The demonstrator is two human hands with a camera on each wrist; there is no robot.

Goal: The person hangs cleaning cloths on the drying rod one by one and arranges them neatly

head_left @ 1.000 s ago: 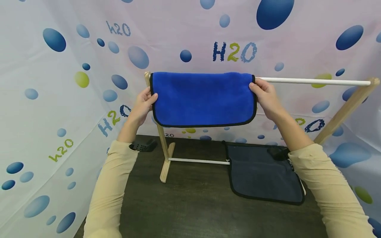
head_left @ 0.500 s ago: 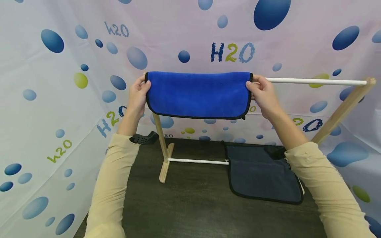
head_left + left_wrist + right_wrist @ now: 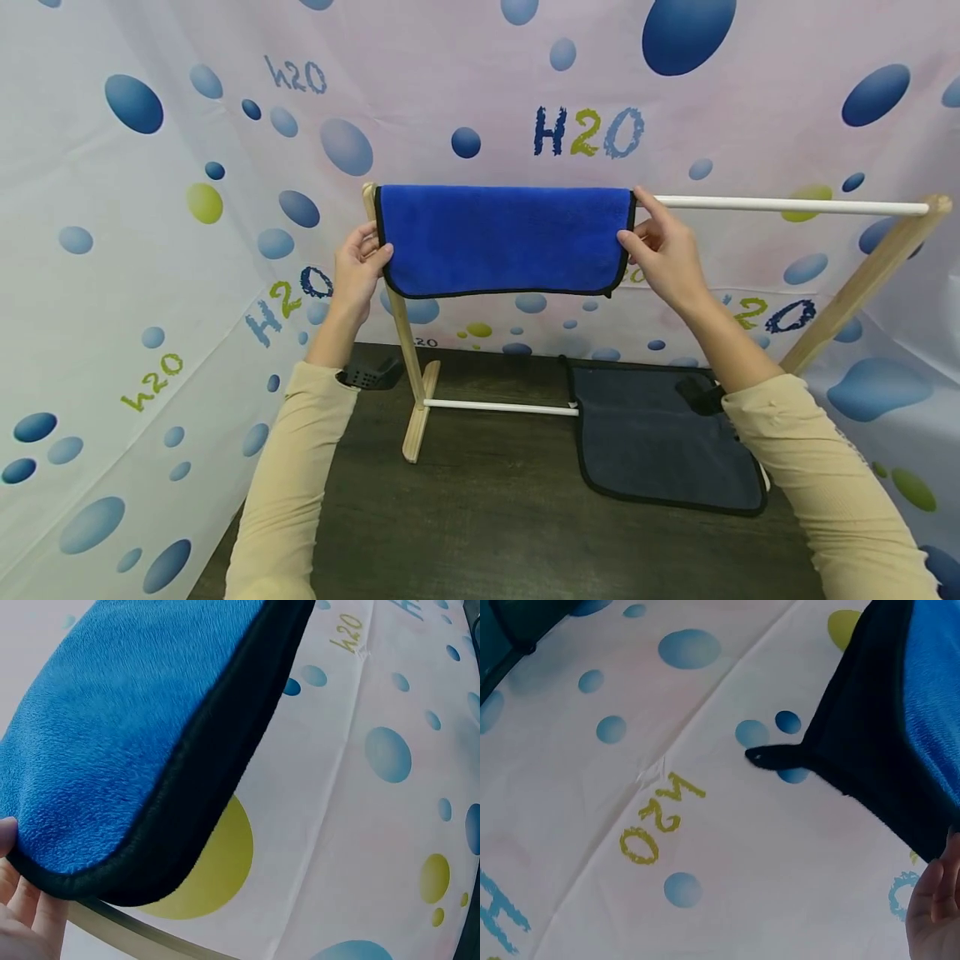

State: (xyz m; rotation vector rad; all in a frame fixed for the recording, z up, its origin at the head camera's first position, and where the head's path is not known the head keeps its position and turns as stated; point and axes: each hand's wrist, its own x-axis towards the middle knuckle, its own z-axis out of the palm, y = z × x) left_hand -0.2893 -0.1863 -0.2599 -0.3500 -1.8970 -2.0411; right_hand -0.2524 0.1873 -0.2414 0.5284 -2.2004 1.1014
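A blue plush towel (image 3: 502, 242) with black edging hangs folded over the white top bar (image 3: 787, 204) at the rack's left end. My left hand (image 3: 355, 271) pinches its left edge between thumb and fingers, partway down. On the opposite side my right hand (image 3: 671, 258) holds the right edge, thumb in front and index finger up near the bar. Seen from the left wrist, the towel's rounded corner (image 3: 90, 847) shows, with a dark layer behind the blue face. In the right wrist view that dark layer (image 3: 877, 742) ends in a small loop.
A wooden right post (image 3: 862, 283) and left post (image 3: 405, 342) carry the bars. Over the lower white bar (image 3: 502, 407) lies a dark grey cloth (image 3: 667, 450) with black edging, at the right. Behind stands a bubble-print backdrop (image 3: 420, 83); the floor (image 3: 480, 517) is dark.
The towel's front lower edge has risen. My left hand went up to the top left corner, then slid back down the edge. My right thumb has moved lower on the right edge.
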